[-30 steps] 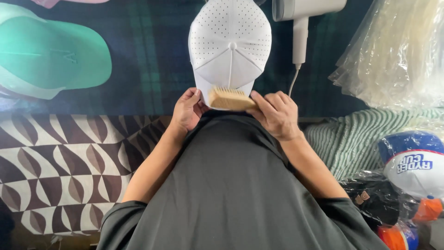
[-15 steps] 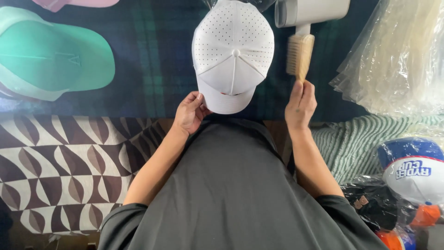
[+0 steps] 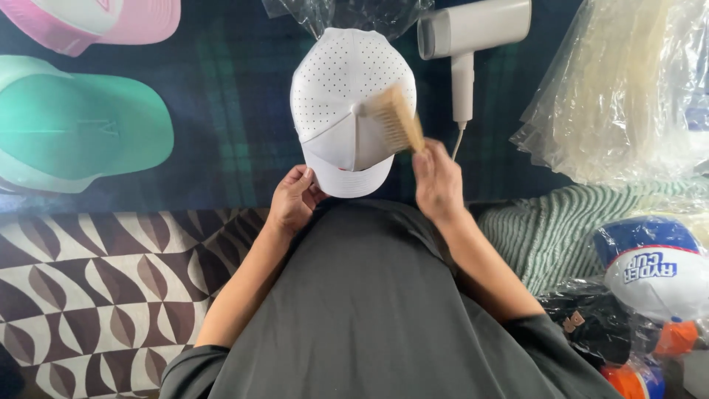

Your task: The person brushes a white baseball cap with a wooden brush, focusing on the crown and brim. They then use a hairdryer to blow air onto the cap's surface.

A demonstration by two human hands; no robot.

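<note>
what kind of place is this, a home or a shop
Likely a home cap-cleaning spot, not a shop: patterned blankets as the work surface, a hair dryer, bagged caps nearby, and a white cap being brushed.

white cap (image 3: 347, 111) – perforated, crown up, brim toward person, on plaid cloth | wooden brush (image 3: 396, 118) – tilted, blurred, on crown

A cap (image 3: 347, 111) lies centred on the tabletop (image 3: 221, 111); a brush (image 3: 399, 118) rests on it, a hairdryer (image 3: 473, 37) to its right, two caps (image 3: 74, 125) to its left.
</note>
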